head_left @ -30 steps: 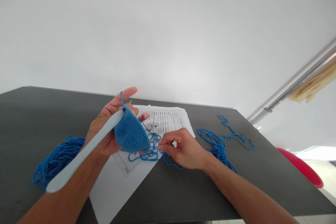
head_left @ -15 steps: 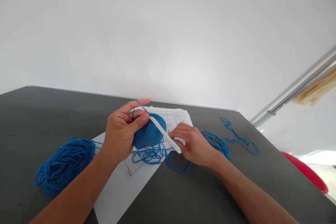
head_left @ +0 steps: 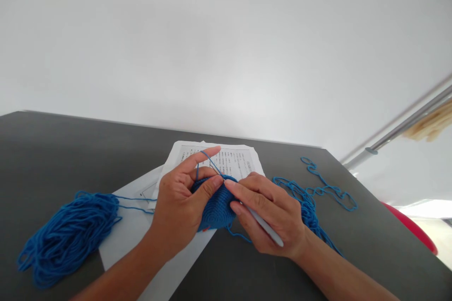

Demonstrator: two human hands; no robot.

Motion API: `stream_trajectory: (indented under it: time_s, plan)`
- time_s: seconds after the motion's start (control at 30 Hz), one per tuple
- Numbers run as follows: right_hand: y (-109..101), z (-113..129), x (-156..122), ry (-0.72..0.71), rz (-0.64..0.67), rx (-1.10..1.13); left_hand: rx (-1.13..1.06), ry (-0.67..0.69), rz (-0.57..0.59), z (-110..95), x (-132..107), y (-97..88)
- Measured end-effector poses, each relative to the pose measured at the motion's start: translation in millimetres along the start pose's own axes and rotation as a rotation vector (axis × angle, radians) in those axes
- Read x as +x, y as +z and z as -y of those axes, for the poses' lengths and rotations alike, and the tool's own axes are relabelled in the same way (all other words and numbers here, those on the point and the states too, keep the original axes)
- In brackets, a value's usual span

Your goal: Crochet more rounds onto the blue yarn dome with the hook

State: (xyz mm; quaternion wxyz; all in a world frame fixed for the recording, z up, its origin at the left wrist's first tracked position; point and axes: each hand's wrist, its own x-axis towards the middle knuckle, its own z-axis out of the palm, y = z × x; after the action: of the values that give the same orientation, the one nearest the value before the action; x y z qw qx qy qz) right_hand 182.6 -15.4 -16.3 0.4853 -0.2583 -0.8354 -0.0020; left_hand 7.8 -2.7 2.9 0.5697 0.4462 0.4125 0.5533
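My left hand point(head_left: 187, 197) pinches the upper edge of a round blue crochet piece point(head_left: 216, 210) between thumb and fingers. A strand of blue yarn loops over its raised index finger and runs down to the work. Held like a pen, a crochet hook point(head_left: 266, 226) with a pale handle is in my right hand point(head_left: 270, 211); its thin metal shaft pokes up at the top edge of the piece, near my left thumb. A small orange-red spot shows at the piece's lower edge.
A blue yarn skein point(head_left: 72, 233) lies at the left, two strands leading from it towards my left hand. Loose yarn point(head_left: 307, 207) tangles at the right. Printed sheets point(head_left: 243, 160) lie under my hands on the dark table point(head_left: 88, 146). A metal pole point(head_left: 406, 124) and a red rounded object point(head_left: 411, 225) are at the right.
My right hand has closed around the hook's handle and come up to the piece, where the hook was lying across it. Both hands sit lower in view, with the piece between them.
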Motion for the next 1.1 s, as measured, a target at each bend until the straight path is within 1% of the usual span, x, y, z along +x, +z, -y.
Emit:
stream_trajectory:
  time_s: [0.07,0.2,0.3,0.4,0.5,0.57,0.7,0.9,1.1]
  plan:
    - [2.4,0.9,-1.6,-0.014,-0.006,-0.057,-0.078,-0.042,0.013,-0.3,1.2,-0.4]
    - [8.8,6.2,-7.2,-0.067,0.014,-0.205,-0.269,-0.142,0.087,0.1,6.0,-4.6]
    - [12.3,9.7,-12.9,-0.112,0.016,-0.280,-0.347,-0.198,0.131,0.2,7.8,-7.9]
    - [11.4,10.9,-14.9,-0.159,-0.011,-0.280,-0.378,-0.233,0.159,-1.4,6.7,-10.1]
    - [6.3,9.5,-9.9,-0.179,0.024,-0.209,-0.395,-0.242,0.177,-3.1,5.4,-12.4]
    - [2.4,7.4,-4.2,-0.178,0.037,-0.157,-0.380,-0.230,0.184,-2.7,6.3,-14.7]
    - [-3.7,2.9,5.2,-0.159,-0.011,-0.088,-0.317,-0.146,0.176,0.4,11.3,-18.5]
    - [-9.8,-1.5,6.2,-0.131,0.015,-0.037,-0.146,-0.066,0.054,-4.9,10.4,-16.6]
    - [-10.9,-2.0,6.3,-0.154,0.016,-0.042,0.037,0.025,-0.009,-9.3,6.4,-14.3]
